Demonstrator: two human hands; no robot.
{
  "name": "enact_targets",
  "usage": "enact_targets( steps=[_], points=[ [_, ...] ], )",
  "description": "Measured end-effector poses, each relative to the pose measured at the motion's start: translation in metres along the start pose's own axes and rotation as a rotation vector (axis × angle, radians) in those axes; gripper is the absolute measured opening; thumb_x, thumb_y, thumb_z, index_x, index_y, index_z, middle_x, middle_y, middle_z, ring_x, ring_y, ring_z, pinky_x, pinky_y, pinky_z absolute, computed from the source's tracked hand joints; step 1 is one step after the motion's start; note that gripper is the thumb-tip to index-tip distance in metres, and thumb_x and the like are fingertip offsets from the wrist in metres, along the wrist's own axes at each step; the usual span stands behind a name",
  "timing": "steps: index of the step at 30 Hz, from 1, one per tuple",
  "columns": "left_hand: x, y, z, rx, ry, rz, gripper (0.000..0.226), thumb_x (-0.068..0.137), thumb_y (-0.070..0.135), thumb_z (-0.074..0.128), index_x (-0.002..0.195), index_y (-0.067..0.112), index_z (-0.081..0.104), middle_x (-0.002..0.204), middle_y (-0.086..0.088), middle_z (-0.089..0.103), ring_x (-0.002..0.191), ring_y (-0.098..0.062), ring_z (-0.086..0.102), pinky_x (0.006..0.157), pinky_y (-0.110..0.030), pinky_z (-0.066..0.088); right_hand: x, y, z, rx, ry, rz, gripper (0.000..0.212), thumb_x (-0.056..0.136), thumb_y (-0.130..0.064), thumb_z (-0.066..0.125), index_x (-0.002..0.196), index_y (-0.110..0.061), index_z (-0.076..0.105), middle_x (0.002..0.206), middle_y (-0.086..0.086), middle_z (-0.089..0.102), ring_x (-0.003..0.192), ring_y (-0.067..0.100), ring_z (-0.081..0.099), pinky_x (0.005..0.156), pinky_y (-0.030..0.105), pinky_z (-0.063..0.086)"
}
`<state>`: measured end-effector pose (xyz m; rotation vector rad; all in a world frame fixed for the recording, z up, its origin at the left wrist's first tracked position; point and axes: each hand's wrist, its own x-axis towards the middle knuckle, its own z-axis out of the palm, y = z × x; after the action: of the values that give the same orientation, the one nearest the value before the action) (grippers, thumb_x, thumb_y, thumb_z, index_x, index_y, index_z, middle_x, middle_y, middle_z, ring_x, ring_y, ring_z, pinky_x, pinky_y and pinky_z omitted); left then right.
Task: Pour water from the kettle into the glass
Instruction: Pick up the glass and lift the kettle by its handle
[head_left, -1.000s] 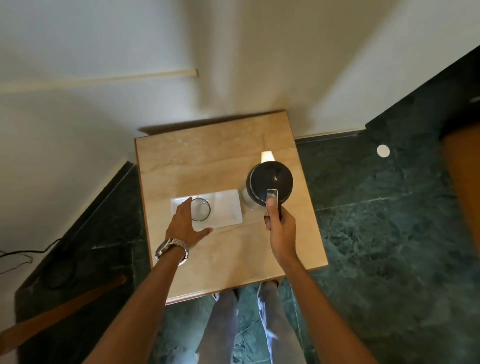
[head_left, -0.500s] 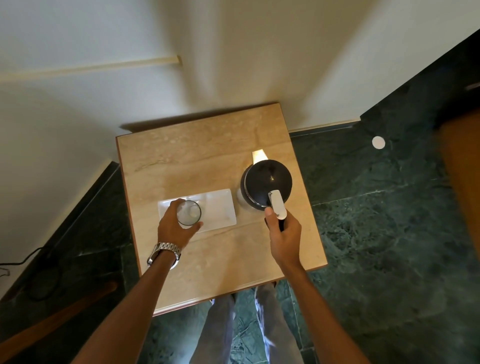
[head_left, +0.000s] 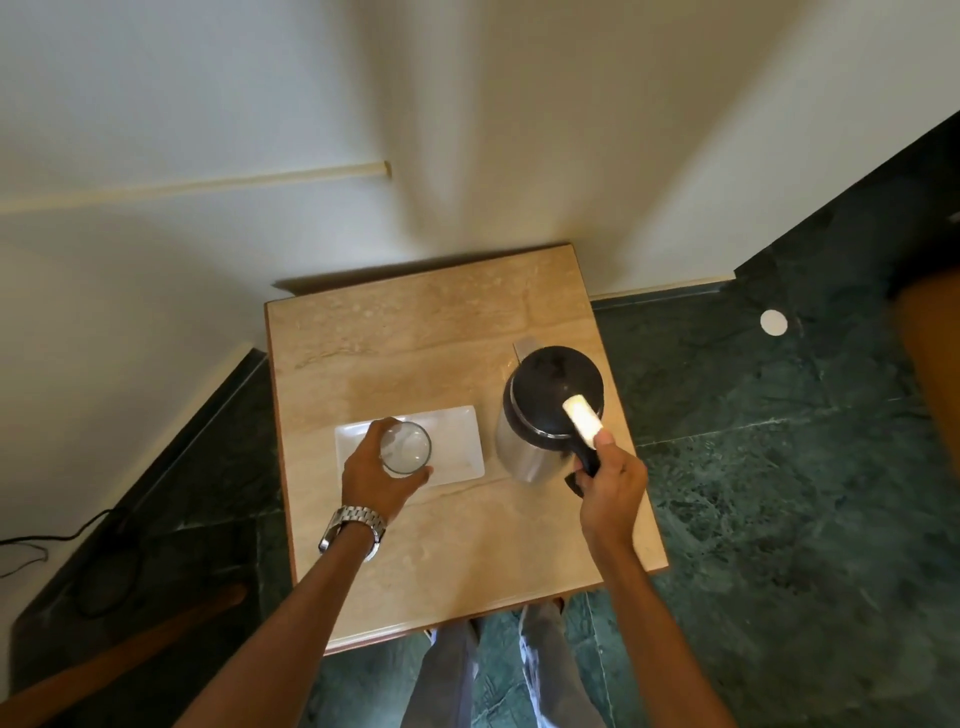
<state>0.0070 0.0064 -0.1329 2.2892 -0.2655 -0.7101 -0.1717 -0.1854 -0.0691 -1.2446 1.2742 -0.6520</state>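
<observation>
A steel kettle (head_left: 540, 410) with a black lid stands at the right of the small beige table (head_left: 447, 338), its spout pointing to the far side. My right hand (head_left: 610, 480) is closed around its black handle, thumb by the pale lid tab. A clear, empty-looking glass (head_left: 405, 448) sits over the left part of a white rectangular tray (head_left: 462, 441). My left hand (head_left: 376, 475), with a metal watch on the wrist, wraps around the glass from the near left side.
The table stands in a corner against white walls. Dark green stone floor surrounds it on the right and front. A black cable (head_left: 88, 535) lies on the floor at the left, and a wooden bar (head_left: 119, 654) crosses the lower left. My legs show under the table's near edge.
My left hand has closed around the glass, having been beside it before. The kettle now shows more of its steel side, tilted or lifted slightly in my right hand.
</observation>
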Motion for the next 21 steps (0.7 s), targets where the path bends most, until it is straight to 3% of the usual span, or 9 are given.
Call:
enact_targets(
  steps=[2,5,8,12,17,21],
  points=[
    [-0.006,0.012,-0.004,0.007,-0.03,0.031,0.077,0.058,0.025,0.099,0.124,0.029,0.059,0.112,0.013,0.066,0.104,-0.012,0.063,0.088,-0.03,0.056,-0.001,-0.005,-0.015,-0.029,-0.004,-0.012,0.042,0.081,-0.051,0.053,0.056,-0.021,0.068,0.046,-0.005,0.054,0.049,0.007,0.049,0.058,0.038,0.041],
    [-0.021,0.037,-0.015,0.024,-0.063,0.072,0.077,0.058,0.024,0.099,0.124,0.028,0.059,0.109,0.013,0.066,0.101,-0.013,0.064,0.085,-0.031,0.057,-0.014,-0.012,-0.042,-0.101,-0.046,-0.046,0.05,0.08,-0.052,0.057,0.053,-0.01,0.059,0.044,-0.003,0.048,0.048,0.017,0.044,0.054,0.043,0.039],
    [-0.048,0.077,-0.04,-0.003,-0.094,0.073,0.078,0.058,0.021,0.098,0.125,0.028,0.059,0.11,0.013,0.065,0.103,-0.014,0.065,0.089,-0.031,0.057,-0.031,-0.045,-0.071,-0.229,-0.125,-0.078,0.06,0.081,-0.061,0.059,0.052,-0.009,0.055,0.042,-0.001,0.046,0.045,0.019,0.043,0.046,0.051,0.043],
    [-0.094,0.132,-0.082,-0.085,-0.119,0.029,0.08,0.058,0.013,0.097,0.128,0.025,0.059,0.117,0.008,0.066,0.113,-0.02,0.066,0.097,-0.031,0.054,-0.057,-0.119,-0.1,-0.35,-0.205,-0.054,0.077,0.069,-0.088,0.055,0.044,-0.016,0.046,0.039,-0.001,0.039,0.039,0.017,0.037,0.047,0.039,0.04],
    [-0.143,0.191,-0.134,-0.03,-0.187,0.041,0.08,0.06,0.016,0.096,0.13,0.025,0.058,0.117,0.008,0.066,0.115,-0.023,0.066,0.099,-0.032,0.055,-0.082,-0.217,-0.113,-0.534,-0.409,-0.196,0.077,0.07,-0.09,0.05,0.039,-0.021,0.043,0.036,-0.002,0.035,0.036,0.012,0.032,0.048,0.032,0.03],
    [-0.167,0.222,-0.166,-0.019,-0.194,0.065,0.082,0.064,0.017,0.094,0.136,0.024,0.055,0.131,0.0,0.067,0.121,-0.023,0.065,0.106,-0.039,0.055,-0.098,-0.278,-0.1,-0.711,-0.56,-0.307,0.08,0.068,-0.095,0.042,0.038,-0.021,0.05,0.035,-0.001,0.044,0.034,0.008,0.039,0.046,0.029,0.035]
  ],
)
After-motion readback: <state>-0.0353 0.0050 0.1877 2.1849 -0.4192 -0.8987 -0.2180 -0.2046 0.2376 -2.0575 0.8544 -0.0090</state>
